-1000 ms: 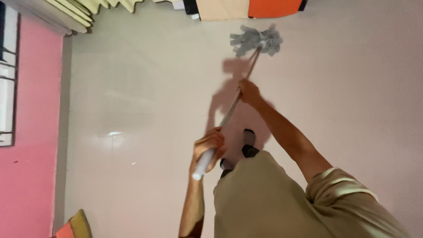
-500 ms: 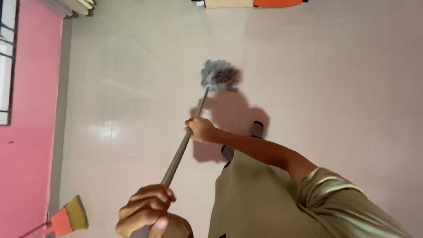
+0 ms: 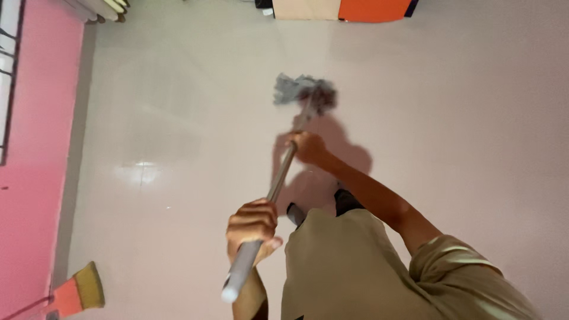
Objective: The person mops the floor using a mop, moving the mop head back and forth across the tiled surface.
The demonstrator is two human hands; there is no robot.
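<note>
Since the earlier frame the mop head (image 3: 303,93) sat a little farther out on the floor (image 3: 178,148), and the left hand (image 3: 252,224) had come up along the pole (image 3: 278,184) from the frame's near edge toward the middle. Orange furniture base (image 3: 373,9) at the far edge showed more than half a second before.

Left hand was clenched round the pole near its top end, knuckles up, thumb wrapped under; pale pole tip stuck out below the fist. Right hand (image 3: 308,147) grasped the pole farther down, closer to the mop head, arm stretched out across the body. Hands were set well apart, likely for leverage: top hand steering, lower hand pressing the head down. Pole ran tilted from near-centre up to the far-centre floor.

Mop head was grey, stringy, a bit blurred, resting on the floor in the far middle, its shadow just beside it to the near right. Floor was pale glossy tile with a light glare patch on the left.

Person wore an olive shirt (image 3: 355,266); dark footwear (image 3: 347,198) showed just past it, near the pole. Pink wall (image 3: 35,148) ran down the left side. Small broom (image 3: 80,290) with orange collar and tan bristles lay near left, well apart from the mop. Pale slats (image 3: 98,9) stood far left.
</note>
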